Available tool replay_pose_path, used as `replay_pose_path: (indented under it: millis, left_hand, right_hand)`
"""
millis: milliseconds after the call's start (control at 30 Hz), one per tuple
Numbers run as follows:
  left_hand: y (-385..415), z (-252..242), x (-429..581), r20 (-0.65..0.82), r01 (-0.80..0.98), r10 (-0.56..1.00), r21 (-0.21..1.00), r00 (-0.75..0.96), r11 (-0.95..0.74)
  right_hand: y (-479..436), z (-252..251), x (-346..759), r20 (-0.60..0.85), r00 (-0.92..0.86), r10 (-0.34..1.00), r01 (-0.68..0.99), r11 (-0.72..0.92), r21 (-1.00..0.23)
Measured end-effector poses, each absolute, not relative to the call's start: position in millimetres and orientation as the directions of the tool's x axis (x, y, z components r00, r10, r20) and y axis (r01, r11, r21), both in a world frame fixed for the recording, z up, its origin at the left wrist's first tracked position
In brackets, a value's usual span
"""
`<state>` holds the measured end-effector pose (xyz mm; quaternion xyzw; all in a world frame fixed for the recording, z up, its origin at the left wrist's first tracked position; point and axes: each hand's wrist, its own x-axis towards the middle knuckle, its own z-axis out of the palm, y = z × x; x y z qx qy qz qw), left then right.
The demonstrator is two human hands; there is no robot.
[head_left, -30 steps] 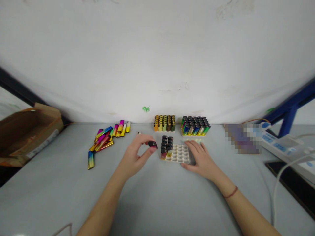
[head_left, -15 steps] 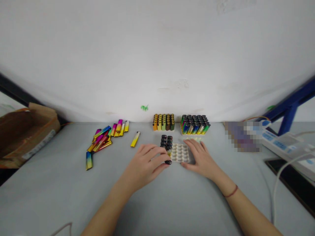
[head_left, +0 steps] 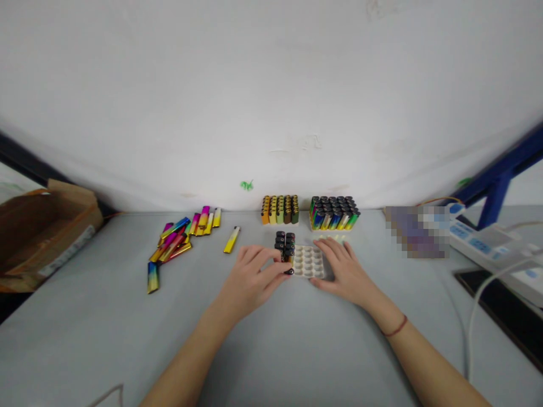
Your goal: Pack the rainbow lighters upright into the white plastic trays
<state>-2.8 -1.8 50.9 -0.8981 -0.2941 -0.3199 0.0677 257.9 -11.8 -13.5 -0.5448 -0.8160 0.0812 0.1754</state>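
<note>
A lighter point(head_left: 289, 272) with a black top is pinched between the thumb and fingers of my left hand point(head_left: 252, 275), at the near left part of a white holed tray point(head_left: 307, 261). Several black-topped lighters point(head_left: 280, 240) stand upright in two columns on the tray's left side, partly hidden by my left fingers. The tray's other holes show no lighters. My right hand point(head_left: 345, 272) holds the tray's right side, fingers at the far edge and thumb at the near edge.
Loose shiny lighters point(head_left: 173, 240) lie in a pile at left, with a yellow one point(head_left: 232, 239) apart. Two filled trays of lighters, one pastel point(head_left: 280, 210) and one multicoloured point(head_left: 335, 213), stand by the wall. A cardboard box point(head_left: 46, 232) is far left; power strips point(head_left: 487, 243) are right.
My left hand has brought its lighter slightly up and left, down close against the tray's near row. My right hand stays on the tray. The whole view has shifted a little.
</note>
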Motion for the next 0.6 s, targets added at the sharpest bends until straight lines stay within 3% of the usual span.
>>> replay_pose_path:
  millis: [367,600]
  left_hand:
    - [-0.2,46.2,-1.1,0.640,0.575,0.517,0.141,0.568,-0.806]
    - [0.8,46.5,-1.5,0.635,0.692,0.538,0.007,0.555,-0.722]
  right_hand:
    - [-12.4,-13.3,256.8,0.205,-0.341,0.917,0.867,0.391,-0.309]
    - [-12.3,-13.7,256.8,0.206,-0.338,0.918,0.869,0.388,-0.307]
